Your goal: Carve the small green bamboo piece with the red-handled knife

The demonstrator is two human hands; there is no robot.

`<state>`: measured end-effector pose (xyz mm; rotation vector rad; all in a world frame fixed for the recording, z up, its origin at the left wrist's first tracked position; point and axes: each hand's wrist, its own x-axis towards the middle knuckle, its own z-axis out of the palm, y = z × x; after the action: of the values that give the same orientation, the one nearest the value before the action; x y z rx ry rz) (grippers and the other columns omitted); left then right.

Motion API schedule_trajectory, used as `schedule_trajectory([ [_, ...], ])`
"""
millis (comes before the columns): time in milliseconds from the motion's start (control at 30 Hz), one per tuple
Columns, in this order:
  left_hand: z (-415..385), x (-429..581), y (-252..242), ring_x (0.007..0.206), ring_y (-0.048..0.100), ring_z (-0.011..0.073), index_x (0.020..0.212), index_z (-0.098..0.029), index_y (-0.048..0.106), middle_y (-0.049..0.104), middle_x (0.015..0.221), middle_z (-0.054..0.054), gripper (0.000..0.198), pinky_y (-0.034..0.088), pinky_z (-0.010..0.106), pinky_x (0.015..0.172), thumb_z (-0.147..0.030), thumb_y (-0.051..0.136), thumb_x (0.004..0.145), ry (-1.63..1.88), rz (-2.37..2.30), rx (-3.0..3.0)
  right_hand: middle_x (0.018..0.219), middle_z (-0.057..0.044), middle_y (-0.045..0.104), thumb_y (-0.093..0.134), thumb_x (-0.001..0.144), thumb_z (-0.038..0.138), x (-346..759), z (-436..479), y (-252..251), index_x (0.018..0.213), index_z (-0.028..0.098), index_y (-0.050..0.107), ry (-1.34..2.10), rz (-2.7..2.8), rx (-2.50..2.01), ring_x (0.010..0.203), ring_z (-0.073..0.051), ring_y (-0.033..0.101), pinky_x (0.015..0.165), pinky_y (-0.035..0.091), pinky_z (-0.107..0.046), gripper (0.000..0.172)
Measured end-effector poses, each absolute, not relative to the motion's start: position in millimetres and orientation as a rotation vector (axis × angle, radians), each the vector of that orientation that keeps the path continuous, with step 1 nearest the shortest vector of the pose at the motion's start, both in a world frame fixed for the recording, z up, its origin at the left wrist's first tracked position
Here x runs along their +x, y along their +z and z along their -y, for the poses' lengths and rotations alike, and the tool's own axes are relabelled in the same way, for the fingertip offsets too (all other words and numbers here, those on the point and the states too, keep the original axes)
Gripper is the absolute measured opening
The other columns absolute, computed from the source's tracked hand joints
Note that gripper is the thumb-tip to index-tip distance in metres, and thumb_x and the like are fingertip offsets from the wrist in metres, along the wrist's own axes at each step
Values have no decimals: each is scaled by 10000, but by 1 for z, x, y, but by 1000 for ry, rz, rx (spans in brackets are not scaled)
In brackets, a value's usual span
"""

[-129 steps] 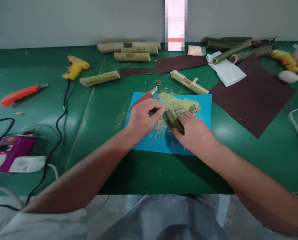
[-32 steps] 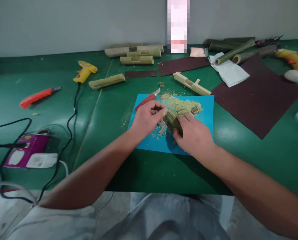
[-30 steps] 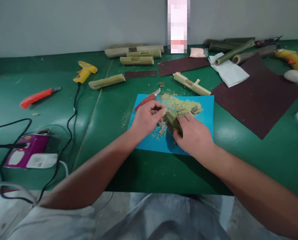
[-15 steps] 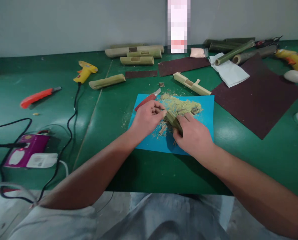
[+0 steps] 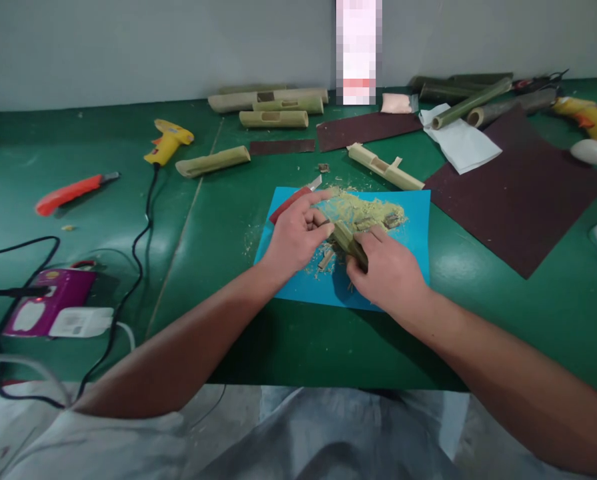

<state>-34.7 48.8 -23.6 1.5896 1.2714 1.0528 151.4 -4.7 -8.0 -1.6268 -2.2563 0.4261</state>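
Note:
My right hand [image 5: 388,273] is wrapped round a short dark green bamboo piece [image 5: 347,241], holding it tilted over a blue sheet [image 5: 413,227]. My left hand [image 5: 298,233] is at the piece's upper end, thumb and curled fingers pinching there; its forefinger stretches out toward a heap of pale shavings [image 5: 361,208]. Whether it grips a sliver I cannot make out. A red-handled knife [image 5: 292,200] lies on the sheet just beyond my left hand.
Cut bamboo tubes [image 5: 271,119] lie at the back of the green table [image 5: 218,220], and another tube [image 5: 385,169] lies near the sheet. Sandpaper [image 5: 515,190] is on the right. A yellow glue gun [image 5: 165,141], an orange cutter [image 5: 68,193] and a purple device [image 5: 48,310] are on the left.
My left forefinger has lifted and stretched forward over the shavings; before, the hand was curled tighter. My right hand and the bamboo piece have hardly moved.

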Motion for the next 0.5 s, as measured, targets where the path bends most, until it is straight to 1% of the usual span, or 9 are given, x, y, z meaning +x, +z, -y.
schedule_trajectory([
  [133, -45, -31, -19, 575, 499, 81, 1301, -171, 634, 561, 676, -60, 517, 420, 212, 544, -129, 690, 788, 1057, -1292, 1579, 1034, -113, 676, 518, 927, 259, 151, 4, -11, 992, 155, 678, 429, 2239, -1611, 859, -233, 616, 671, 396, -357, 202],
  [233, -41, -30, -17, 565, 481, 81, 1314, -178, 631, 529, 656, -67, 518, 404, 210, 533, -132, 685, 801, 1058, -1294, 1601, 1038, -116, 675, 519, 930, 267, 151, 3, -11, 976, 160, 675, 432, 2234, -1606, 855, -236, 613, 661, 392, -360, 195],
  [400, -40, -31, -20, 543, 456, 80, 1417, -216, 561, 516, 645, -78, 636, 385, 213, 519, -133, 692, 800, 1089, -1296, 1596, 1033, -116, 673, 510, 938, 263, 151, 4, -10, 974, 158, 671, 430, 2249, -1606, 852, -234, 614, 663, 396, -364, 196],
  [500, -41, -31, -22, 539, 448, 78, 1426, -211, 551, 506, 648, -79, 638, 372, 214, 510, -129, 681, 807, 1095, -1286, 1607, 1036, -120, 673, 504, 942, 261, 151, 4, -9, 980, 153, 674, 422, 2255, -1607, 863, -237, 616, 674, 405, -367, 205],
])
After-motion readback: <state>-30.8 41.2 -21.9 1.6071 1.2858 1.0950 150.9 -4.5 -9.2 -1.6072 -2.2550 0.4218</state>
